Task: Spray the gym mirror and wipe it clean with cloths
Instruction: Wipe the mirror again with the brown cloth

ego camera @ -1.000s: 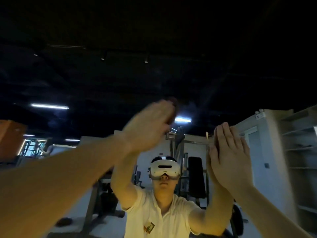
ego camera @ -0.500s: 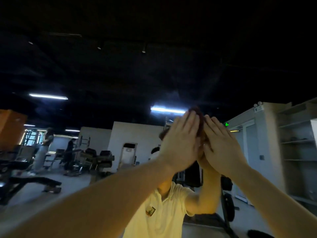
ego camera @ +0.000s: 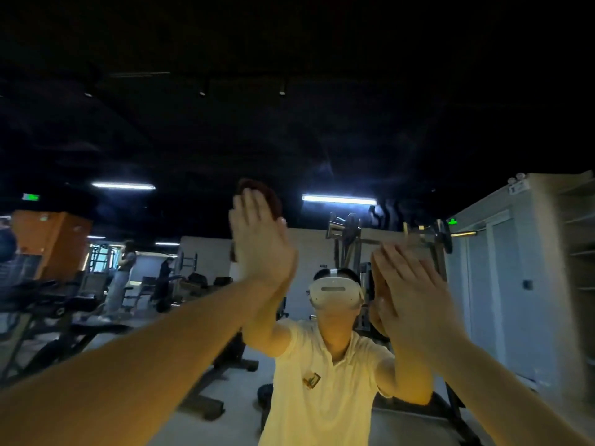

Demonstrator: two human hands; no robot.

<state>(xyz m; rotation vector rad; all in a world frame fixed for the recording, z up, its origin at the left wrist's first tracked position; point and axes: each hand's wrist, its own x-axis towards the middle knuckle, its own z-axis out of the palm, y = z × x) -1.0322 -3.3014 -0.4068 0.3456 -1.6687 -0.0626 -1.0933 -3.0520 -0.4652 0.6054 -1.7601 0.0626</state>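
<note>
So the big wall-mounted gym mirror (ego camera: 289, 107) fills pretty much the whole view; both hands are up on the glass, set apart from each other. The left hand (ego camera: 260, 239) is flat with straight fingers, pressing a dark reddish-brown cloth (ego camera: 264, 194) against the glass; the cloth pokes out past the fingertips at 12 o'clock. The right hand (ego camera: 415, 294) sits lower, roughly 4 o'clock from the left, also flat and spread; can't tell if there's a cloth under it, the palm hides whatever's there. No spray bottle in sight.

My read: this is the wiping step, on the high part of the glass. To do it well I'd press with the whole palm so the cloth doesn't bunch; overlap the passes; work from 12 o'clock down toward 6 so drips get caught; then check around the reflected white tube light (ego camera: 338, 198), 3 o'clock of the cloth, since glare shows up haze.
</note>
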